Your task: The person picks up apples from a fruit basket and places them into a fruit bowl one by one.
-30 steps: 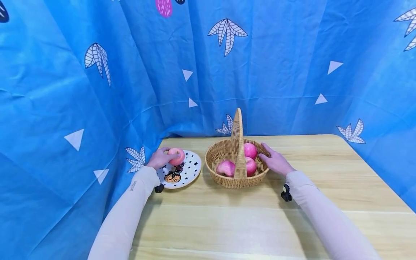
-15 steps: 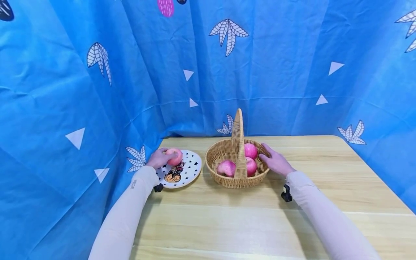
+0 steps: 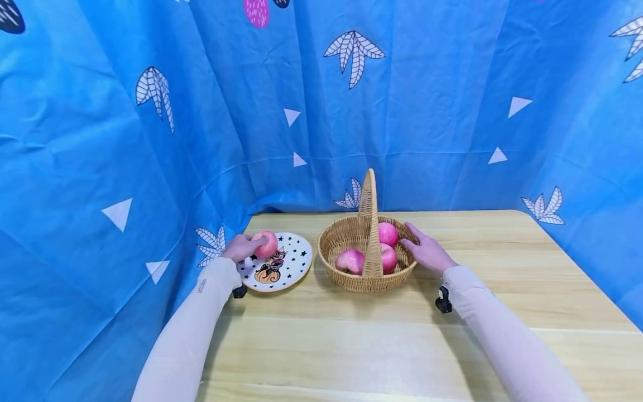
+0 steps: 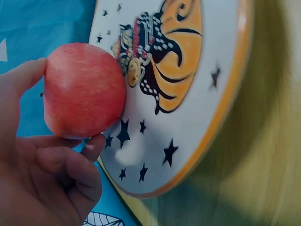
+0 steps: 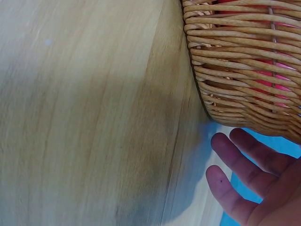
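Observation:
In the head view, my left hand (image 3: 241, 247) pinches a red apple (image 3: 264, 244) over the left part of a white plate (image 3: 296, 262). The plate carries black stars and an orange pumpkin print. The left wrist view shows the thumb on one side of the apple (image 4: 84, 92) and fingertips on the other; whether it touches the plate cannot be told. My right hand (image 3: 427, 250) holds the right rim of a wicker basket (image 3: 346, 283), thumb over the rim. Its other fingers stay outside, beside the woven wall (image 5: 244, 70). Inside the basket lie 3 pinkish apples (image 3: 350, 261).
The basket's tall arched handle (image 3: 370, 223) rises over its middle. Both things stand on a light wooden table (image 3: 351, 346). A blue patterned curtain (image 3: 427, 111) hangs behind the table and at both sides. Dark wrist cameras (image 3: 444, 301) sit on the cuffs.
My left hand has drawn the apple a little to the left over the plate, baring more of the plate's print. The right hand and the basket have kept their place.

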A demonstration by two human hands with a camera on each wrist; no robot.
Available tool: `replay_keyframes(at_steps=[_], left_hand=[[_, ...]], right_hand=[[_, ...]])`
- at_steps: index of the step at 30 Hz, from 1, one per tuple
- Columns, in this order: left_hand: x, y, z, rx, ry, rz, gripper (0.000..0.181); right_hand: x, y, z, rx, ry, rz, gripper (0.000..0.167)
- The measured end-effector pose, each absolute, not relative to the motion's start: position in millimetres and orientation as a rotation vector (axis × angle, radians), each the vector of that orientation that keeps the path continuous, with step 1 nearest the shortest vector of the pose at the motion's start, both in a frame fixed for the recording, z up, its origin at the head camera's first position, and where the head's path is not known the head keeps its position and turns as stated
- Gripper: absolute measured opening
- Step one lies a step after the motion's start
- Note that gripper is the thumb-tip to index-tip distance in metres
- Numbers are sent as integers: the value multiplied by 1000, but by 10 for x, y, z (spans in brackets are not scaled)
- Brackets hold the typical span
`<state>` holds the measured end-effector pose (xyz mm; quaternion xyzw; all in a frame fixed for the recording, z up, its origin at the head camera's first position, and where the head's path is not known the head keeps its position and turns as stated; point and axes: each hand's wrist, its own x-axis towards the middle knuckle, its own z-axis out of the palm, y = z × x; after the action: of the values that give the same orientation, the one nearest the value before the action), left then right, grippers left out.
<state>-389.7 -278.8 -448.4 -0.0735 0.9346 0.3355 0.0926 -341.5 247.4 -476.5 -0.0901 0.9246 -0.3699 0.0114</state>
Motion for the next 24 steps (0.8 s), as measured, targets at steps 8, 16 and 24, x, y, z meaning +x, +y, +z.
replay_keyframes(at_steps=[8,16,24], left_hand=[[-3868,-2784,-4475,-208,2800,1008,80],[-3808,-2757,-4444,-176,2849,983,80],[-3722,-2668,-4308,-269,2956,910,89]], right_hand=[[-3430,2497,-4770,-296,2900,-1113,70],[-3431,2493,-4756,-283,2904,-1100,70],[-3419,2480,-4781,-288,2909,-1116,69]])
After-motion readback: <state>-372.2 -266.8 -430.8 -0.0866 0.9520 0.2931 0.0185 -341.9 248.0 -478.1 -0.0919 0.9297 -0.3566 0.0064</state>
